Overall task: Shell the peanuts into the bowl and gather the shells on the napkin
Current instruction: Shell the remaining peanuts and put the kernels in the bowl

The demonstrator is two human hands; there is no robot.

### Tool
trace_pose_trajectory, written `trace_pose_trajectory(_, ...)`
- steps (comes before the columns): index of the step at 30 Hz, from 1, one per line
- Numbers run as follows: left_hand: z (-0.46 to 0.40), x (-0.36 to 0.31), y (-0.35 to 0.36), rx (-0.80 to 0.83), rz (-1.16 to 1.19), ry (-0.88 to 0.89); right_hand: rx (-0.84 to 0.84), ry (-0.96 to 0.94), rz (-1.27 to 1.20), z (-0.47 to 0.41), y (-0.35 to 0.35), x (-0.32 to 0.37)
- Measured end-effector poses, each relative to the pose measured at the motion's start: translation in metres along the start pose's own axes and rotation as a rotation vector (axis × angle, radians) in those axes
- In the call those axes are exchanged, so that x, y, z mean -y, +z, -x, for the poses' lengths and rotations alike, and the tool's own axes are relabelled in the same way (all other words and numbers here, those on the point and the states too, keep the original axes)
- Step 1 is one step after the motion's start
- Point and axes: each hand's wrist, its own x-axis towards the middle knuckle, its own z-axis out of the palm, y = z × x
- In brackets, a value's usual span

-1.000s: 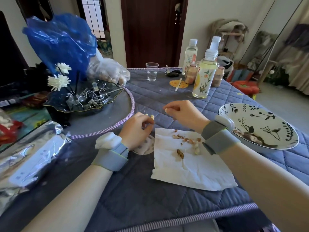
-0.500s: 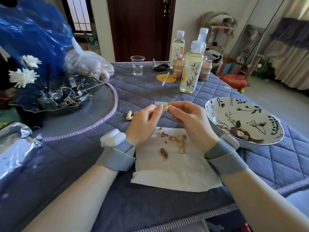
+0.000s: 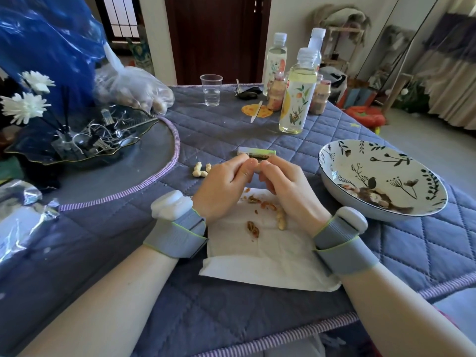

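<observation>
Your left hand (image 3: 221, 185) and right hand (image 3: 288, 185) meet at the middle of the bench (image 3: 257, 130), fingertips pinched together over the far edge of the napkin (image 3: 257, 256). Both sets of fingers are curled closed on something small between them; it is almost wholly hidden, so take it for a peanut only as a likely guess, and its long axis cannot be read from here.

What the next move turns on is where each half must go. The bowl (image 3: 334, 181) lies at about 3 o'clock from the pinch, near your right hand and well apart from your left, with a few kernels already low in it. So the right hand is the one to carry the kernel across. The napkin sits at 6 o'clock, directly beneath your palms, with shell fragments (image 3: 268, 206) scattered on its far half; shell bits can simply drop.

Two unshelled peanuts (image 3: 201, 170) wait at 9 o'clock, just beside your left hand, lying side by side on the quilted cover.
</observation>
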Motion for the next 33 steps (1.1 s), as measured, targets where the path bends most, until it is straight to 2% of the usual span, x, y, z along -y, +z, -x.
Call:
trace_pose_trajectory(5, -0.001, 0.002, 0.003, 0.037, 0.075, -0.046, 0.027, -0.002, 0.006, 0.000, 0.001, -0.001)
trace_pose_trajectory(9, 0.000, -0.001, 0.006, -0.022, 0.171, -0.103, 0.012, -0.023, 0.040, 0.001, 0.006, -0.001)
trace_pose_trajectory(15, 0.002, -0.003, 0.009, -0.042, 0.135, -0.099, 0.033, -0.022, 0.054, 0.000, 0.007, -0.002)
trace_pose_trajectory(25, 0.005, -0.014, 0.013, -0.128, 0.226, -0.083, 0.001, -0.084, 0.016, 0.001, 0.006, 0.002)
trace_pose_trajectory(33, 0.002, -0.020, 0.009, -0.128, 0.449, -0.317, -0.001, -0.024, 0.024, 0.001, 0.006, -0.001)
